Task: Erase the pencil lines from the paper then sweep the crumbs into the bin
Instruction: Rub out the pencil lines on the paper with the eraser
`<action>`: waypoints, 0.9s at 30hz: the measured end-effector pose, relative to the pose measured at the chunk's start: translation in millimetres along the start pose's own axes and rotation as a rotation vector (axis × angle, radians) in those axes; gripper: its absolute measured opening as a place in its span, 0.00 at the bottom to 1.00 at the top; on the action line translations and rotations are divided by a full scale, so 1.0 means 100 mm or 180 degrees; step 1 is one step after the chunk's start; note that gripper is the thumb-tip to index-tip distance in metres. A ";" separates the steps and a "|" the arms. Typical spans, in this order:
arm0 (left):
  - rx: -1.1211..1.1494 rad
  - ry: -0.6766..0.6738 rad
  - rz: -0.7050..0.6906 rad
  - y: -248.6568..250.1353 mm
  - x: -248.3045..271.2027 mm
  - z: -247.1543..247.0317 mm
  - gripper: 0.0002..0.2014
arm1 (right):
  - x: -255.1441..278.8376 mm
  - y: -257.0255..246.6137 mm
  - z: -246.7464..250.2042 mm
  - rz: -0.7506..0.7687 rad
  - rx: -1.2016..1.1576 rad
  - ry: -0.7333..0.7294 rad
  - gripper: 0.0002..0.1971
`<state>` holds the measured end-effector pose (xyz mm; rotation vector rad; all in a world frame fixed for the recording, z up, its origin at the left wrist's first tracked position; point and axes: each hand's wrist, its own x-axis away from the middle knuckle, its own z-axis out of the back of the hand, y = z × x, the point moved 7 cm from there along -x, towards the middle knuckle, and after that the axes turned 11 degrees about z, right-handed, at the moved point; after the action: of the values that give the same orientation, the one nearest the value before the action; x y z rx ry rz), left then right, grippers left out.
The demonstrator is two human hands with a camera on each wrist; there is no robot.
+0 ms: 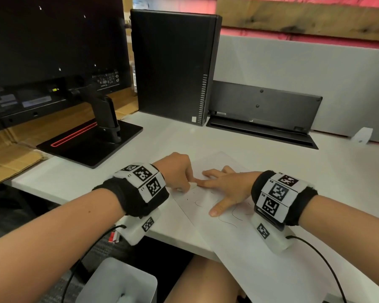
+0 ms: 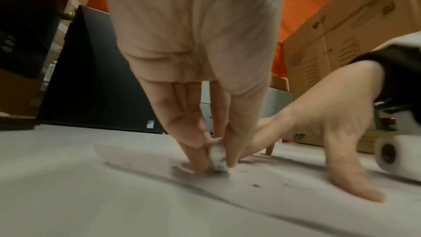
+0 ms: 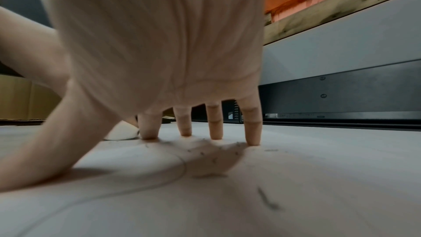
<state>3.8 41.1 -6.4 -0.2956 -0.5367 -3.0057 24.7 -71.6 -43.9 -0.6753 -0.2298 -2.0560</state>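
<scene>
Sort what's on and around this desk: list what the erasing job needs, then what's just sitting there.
Needed:
eraser, pinched by the left hand
paper, pressed flat by the right hand
pencil lines
crumbs
bin

Just sitting there:
monitor
computer tower
keyboard
cardboard

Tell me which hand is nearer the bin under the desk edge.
Left. The left hand works near the paper's left edge, pinching the eraser, with the bin below its forearm. The right hand presses the paper farther right.
</scene>
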 end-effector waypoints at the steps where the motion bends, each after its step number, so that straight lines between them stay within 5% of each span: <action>1: 0.0011 -0.0029 -0.0036 0.01 0.02 -0.02 0.15 | -0.01 0.01 0.00 -0.0005 -0.0012 0.0004 0.48; 6: -0.0100 -0.0236 -0.0344 0.16 0.13 -0.15 0.15 | -0.04 0.03 -0.01 -0.0010 -0.0052 0.0038 0.47; 27: -0.0017 -0.0192 -0.0359 0.18 0.16 -0.15 0.14 | -0.03 0.03 0.00 0.0031 -0.0033 0.0098 0.45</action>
<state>-13.0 18.4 -11.0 -0.3695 -0.5692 -3.1161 28.0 -71.4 -46.0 -0.6494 -0.1979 -2.0582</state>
